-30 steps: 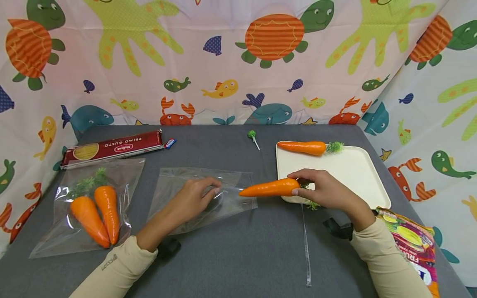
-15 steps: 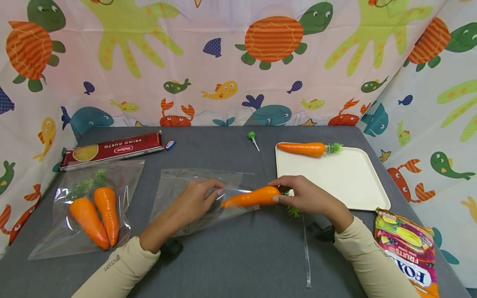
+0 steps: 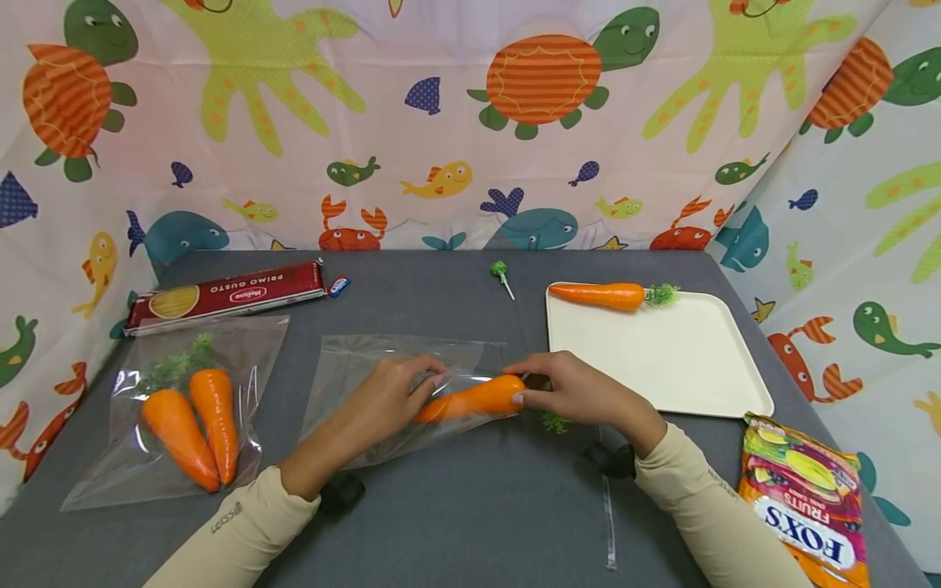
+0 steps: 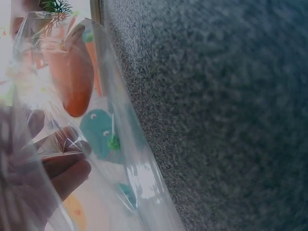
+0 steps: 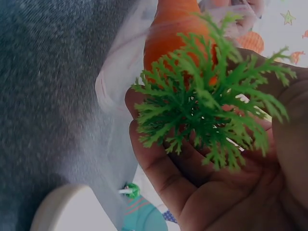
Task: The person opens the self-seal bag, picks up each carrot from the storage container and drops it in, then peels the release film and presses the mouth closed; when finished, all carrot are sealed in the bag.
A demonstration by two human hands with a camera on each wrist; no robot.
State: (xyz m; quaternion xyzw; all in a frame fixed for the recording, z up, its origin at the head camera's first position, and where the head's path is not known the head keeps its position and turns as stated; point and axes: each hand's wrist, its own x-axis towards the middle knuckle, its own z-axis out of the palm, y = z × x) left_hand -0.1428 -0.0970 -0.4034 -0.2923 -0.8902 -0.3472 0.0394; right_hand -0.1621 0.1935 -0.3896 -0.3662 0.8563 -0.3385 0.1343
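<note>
The right hand (image 3: pixel 581 392) gripped an orange plastic carrot (image 3: pixel 470 400) – bagging underway – while the left hand (image 3: pixel 390 392) pinched the clear plastic bag (image 3: pixel 353 359) open; next, push deeper.

On a grey table (image 3: pixel 470 506), the right hand (image 3: pixel 581 392) grips a carrot (image 3: pixel 474 399) by its leafy end, its tip inside the mouth of a clear bag (image 3: pixel 400 384). The left hand (image 3: pixel 385 396) pinches the bag's upper edge at the opening. To the left lies a second bag (image 3: pixel 184 408) holding two carrots. Behind it lies a pasta packet (image 3: pixel 224 296). A white tray (image 3: pixel 654 351) on the right carries another carrot (image 3: pixel 613 294). A lollipop (image 3: pixel 501 276) lies near the tray, and a sweets bag (image 3: pixel 804 506) lies at the front right.
</note>
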